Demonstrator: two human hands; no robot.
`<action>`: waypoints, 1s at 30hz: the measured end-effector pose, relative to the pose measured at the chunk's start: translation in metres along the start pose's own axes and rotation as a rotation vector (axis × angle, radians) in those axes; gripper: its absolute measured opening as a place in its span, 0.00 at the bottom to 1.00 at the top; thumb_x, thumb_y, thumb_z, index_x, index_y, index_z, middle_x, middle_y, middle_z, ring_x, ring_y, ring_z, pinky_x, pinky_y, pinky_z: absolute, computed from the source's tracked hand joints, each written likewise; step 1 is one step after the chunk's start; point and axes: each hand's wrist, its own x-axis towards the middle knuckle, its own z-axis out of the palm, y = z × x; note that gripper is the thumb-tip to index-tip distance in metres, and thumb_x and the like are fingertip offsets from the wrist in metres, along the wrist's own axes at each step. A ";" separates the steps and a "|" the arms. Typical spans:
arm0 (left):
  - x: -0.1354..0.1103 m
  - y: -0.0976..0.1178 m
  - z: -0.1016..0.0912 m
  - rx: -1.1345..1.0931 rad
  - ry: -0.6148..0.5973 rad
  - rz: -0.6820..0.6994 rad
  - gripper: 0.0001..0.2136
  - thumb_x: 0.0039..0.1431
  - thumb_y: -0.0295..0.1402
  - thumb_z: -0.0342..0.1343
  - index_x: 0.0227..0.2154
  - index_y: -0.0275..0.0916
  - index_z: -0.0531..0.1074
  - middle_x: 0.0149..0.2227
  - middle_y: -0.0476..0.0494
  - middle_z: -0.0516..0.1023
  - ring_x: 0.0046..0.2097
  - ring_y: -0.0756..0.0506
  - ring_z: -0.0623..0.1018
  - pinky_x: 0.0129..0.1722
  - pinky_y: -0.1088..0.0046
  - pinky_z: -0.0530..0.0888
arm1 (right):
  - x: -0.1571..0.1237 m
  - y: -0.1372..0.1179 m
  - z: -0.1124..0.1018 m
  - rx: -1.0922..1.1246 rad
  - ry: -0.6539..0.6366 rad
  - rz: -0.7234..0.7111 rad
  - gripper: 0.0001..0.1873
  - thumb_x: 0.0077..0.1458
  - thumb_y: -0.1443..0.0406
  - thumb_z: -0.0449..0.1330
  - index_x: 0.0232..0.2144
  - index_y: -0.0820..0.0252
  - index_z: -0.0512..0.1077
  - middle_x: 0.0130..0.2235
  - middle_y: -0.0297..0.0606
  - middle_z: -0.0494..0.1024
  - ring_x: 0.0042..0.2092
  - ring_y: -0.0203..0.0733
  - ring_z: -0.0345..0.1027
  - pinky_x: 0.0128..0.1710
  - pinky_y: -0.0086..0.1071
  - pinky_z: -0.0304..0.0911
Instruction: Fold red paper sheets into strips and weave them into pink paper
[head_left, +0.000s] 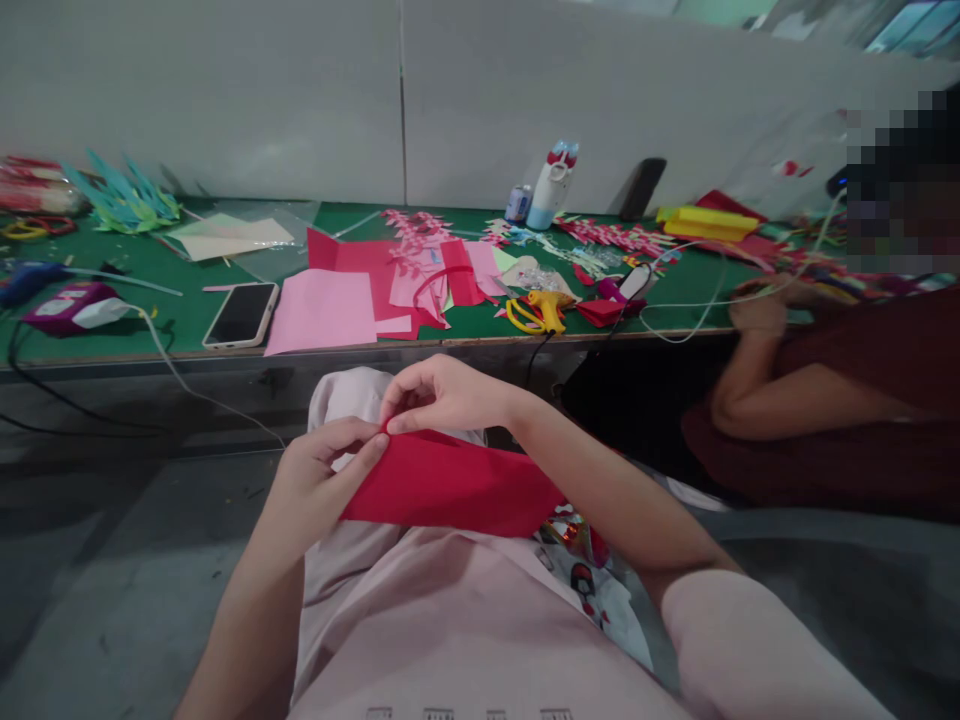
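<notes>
A red paper sheet [450,485] lies over my lap, held up at its top left corner. My left hand [322,480] grips that corner from below, thumb and fingers pressed on the paper's edge. My right hand [442,395] pinches the same corner from above, fingers curled tight. Both hands sit well in front of the green table [180,320], above my pale pink trousers.
The table holds pink and red paper sheets [322,310], a phone [241,314], yellow scissors [536,310], a white bottle [551,185], a small can [517,203] and teal paper shapes [124,200]. Another person in a dark red top [862,420] sits at the right, hand at the table edge.
</notes>
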 end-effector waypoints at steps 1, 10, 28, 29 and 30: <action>0.000 0.001 0.001 0.004 0.016 0.003 0.13 0.54 0.42 0.57 0.29 0.37 0.78 0.28 0.44 0.78 0.32 0.46 0.75 0.31 0.74 0.71 | 0.000 0.000 0.000 0.011 -0.004 0.006 0.06 0.50 0.68 0.63 0.31 0.67 0.74 0.28 0.33 0.75 0.29 0.29 0.65 0.31 0.24 0.63; -0.005 -0.002 0.009 -0.021 0.132 -0.011 0.13 0.54 0.43 0.57 0.24 0.38 0.77 0.28 0.45 0.78 0.32 0.45 0.75 0.32 0.73 0.71 | 0.002 0.006 0.000 0.107 -0.009 0.017 0.10 0.48 0.63 0.66 0.30 0.67 0.75 0.28 0.34 0.75 0.29 0.30 0.66 0.30 0.24 0.62; -0.009 -0.016 0.010 -0.253 0.105 -0.166 0.12 0.50 0.41 0.63 0.28 0.37 0.77 0.28 0.46 0.77 0.31 0.47 0.73 0.28 0.76 0.69 | 0.001 0.028 0.004 0.227 -0.007 0.045 0.12 0.47 0.62 0.68 0.31 0.66 0.76 0.29 0.34 0.76 0.30 0.30 0.67 0.33 0.25 0.63; -0.009 -0.016 0.010 -0.265 0.105 -0.164 0.11 0.50 0.41 0.63 0.28 0.37 0.78 0.28 0.46 0.77 0.31 0.48 0.73 0.28 0.76 0.69 | 0.002 0.029 0.005 0.235 -0.001 0.033 0.12 0.47 0.62 0.68 0.31 0.66 0.75 0.29 0.34 0.76 0.30 0.30 0.67 0.33 0.25 0.63; -0.009 -0.016 0.011 -0.277 0.109 -0.163 0.11 0.50 0.40 0.63 0.28 0.37 0.78 0.27 0.46 0.77 0.31 0.48 0.73 0.29 0.77 0.69 | 0.002 0.030 0.006 0.243 0.007 0.020 0.12 0.47 0.62 0.68 0.30 0.66 0.75 0.29 0.34 0.76 0.30 0.30 0.67 0.33 0.25 0.63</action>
